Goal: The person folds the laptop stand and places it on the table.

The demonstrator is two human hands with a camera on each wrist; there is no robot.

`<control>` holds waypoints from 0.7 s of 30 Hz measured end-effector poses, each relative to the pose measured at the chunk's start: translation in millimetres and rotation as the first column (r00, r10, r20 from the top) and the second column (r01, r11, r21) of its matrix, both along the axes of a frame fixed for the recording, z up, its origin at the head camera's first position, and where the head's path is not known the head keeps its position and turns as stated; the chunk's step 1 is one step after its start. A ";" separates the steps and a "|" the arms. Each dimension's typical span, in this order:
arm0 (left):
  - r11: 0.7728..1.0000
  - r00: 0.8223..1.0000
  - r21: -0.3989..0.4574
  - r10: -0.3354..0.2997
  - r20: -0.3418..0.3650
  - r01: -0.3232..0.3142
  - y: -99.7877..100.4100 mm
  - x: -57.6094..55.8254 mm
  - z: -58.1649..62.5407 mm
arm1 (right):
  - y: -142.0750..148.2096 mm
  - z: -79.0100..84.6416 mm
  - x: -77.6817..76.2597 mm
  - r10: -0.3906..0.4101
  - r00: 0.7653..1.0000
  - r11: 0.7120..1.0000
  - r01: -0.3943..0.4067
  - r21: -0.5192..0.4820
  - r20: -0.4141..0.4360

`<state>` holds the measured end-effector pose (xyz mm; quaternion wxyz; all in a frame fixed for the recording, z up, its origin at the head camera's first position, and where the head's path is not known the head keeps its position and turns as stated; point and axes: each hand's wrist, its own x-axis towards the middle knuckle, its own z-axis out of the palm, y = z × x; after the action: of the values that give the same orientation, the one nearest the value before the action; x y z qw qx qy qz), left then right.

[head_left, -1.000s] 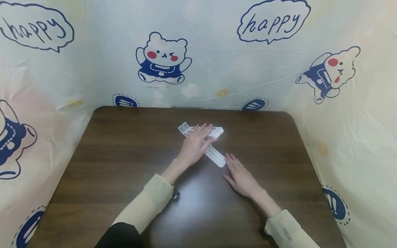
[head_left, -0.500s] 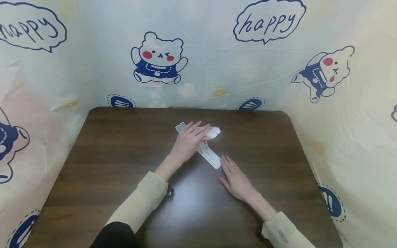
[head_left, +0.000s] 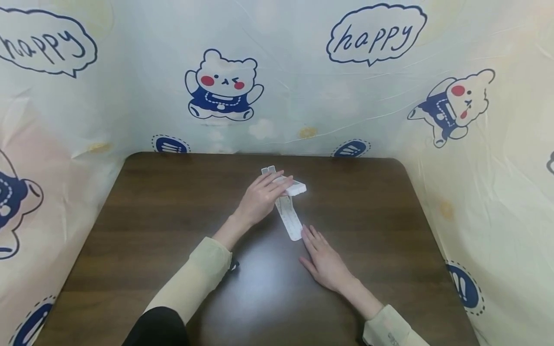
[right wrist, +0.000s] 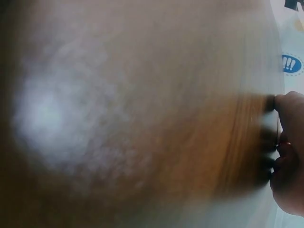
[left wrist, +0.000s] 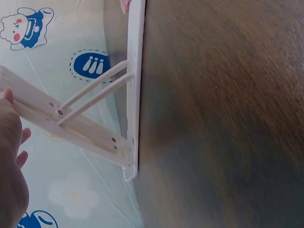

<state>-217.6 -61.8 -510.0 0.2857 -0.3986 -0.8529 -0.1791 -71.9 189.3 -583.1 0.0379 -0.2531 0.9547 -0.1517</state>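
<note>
A white folding stand [head_left: 289, 218] lies on the wooden table, its long base pointing toward the person. In the left wrist view its upper panel [left wrist: 71, 121] is tilted up from the base [left wrist: 135, 85], with two thin struts [left wrist: 97, 97] between them. My left hand [head_left: 258, 197] lies over the raised panel with its fingers extended, hiding part of it. Beside the base's near end, my right hand [head_left: 326, 262] rests low with straight fingers, fingertips right at the edge. The right wrist view is largely blurred, showing that hand [right wrist: 292, 152] at its right side.
The dark wooden table [head_left: 173, 230] has rounded far corners. A pale curtain [head_left: 298, 86] printed with bears and "happy" bubbles rises behind it and along both sides.
The stand has turned clockwise: the base's near end has swung left and closer, the far end right. The right hand has followed the near end, and the left hand has shifted slightly left.
</note>
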 end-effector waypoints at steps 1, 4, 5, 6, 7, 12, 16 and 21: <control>1.000 1.000 0.006 -0.001 0.001 0.001 -0.5 -0.1 0.1 | -0.6 0.6 -0.1 0.003 1.000 1.000 -0.003 0.000 0.003; 1.000 1.000 0.028 -0.010 0.002 0.010 -2.5 -0.9 -0.7 | -0.7 1.1 -1.9 0.016 1.000 1.000 -0.016 -0.002 0.014; 0.999 1.000 0.031 -0.011 0.005 0.011 -3.5 -1.0 -1.2 | -0.3 0.9 -3.0 0.018 1.000 1.000 -0.018 -0.002 0.017; 1.000 1.000 0.028 -0.010 0.010 0.009 -4.6 -0.8 -1.6 | 0.6 0.7 -4.2 0.019 1.000 1.000 -0.019 0.001 0.021; 1.000 1.000 0.022 -0.009 0.020 0.008 -6.0 -0.1 -1.5 | 0.9 0.3 -5.4 0.019 1.000 1.000 -0.019 -0.001 0.023; 0.999 0.984 -0.042 0.025 0.178 -0.018 -9.1 6.3 2.7 | 1.0 -0.5 -11.9 0.006 1.000 1.000 -0.005 -0.027 0.012; 0.997 0.911 -0.029 0.079 0.405 -0.073 -3.6 12.3 11.6 | -2.4 0.6 -15.7 -0.012 1.000 0.999 0.012 -0.053 0.005; 0.980 0.689 0.004 0.137 0.712 -0.199 5.2 19.1 18.8 | -6.3 3.5 -13.3 -0.037 0.999 0.997 0.037 -0.064 0.015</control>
<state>-198.5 -56.6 -491.2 -0.0324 -0.2075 -0.9218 -0.3259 -85.2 183.0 -579.7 0.0335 -0.2354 0.9536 -0.1849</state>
